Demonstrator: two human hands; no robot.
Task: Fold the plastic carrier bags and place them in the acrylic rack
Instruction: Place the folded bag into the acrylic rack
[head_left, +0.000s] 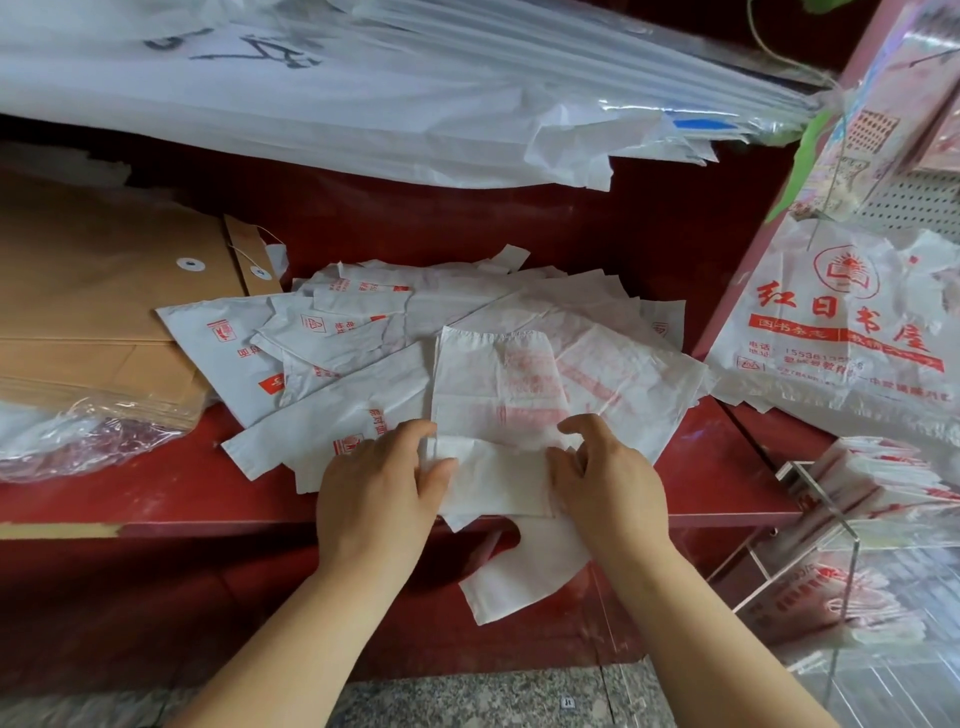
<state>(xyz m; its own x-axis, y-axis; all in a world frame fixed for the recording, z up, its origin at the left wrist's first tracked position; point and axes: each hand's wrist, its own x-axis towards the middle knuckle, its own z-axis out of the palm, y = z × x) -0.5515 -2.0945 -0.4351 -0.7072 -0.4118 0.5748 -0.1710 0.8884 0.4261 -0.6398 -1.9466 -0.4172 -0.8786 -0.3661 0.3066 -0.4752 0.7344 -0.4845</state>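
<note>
Pinching the carrier bag (493, 384) by its folded near flap, palms down, fingers curled: left hand (374, 483) at 9 o'clock, right hand (605, 475) at 3. The bag's on the red tabletop (727, 467) — acrylic rack (821, 501) at 4 o'clock.

On the red counter (727, 467) lies a loose pile of white bags (332, 332) with red print. On top lies one carrier bag (493, 384), its near end turned up in a fold. The left grip (379, 483) and right grip (602, 467) pinch that fold at either side. Brown envelopes (104, 291) are stacked at the left. At the right, the acrylic rack (810, 499) holds folded bags (893, 478), and a printed bag (841, 332) hangs above it.
</note>
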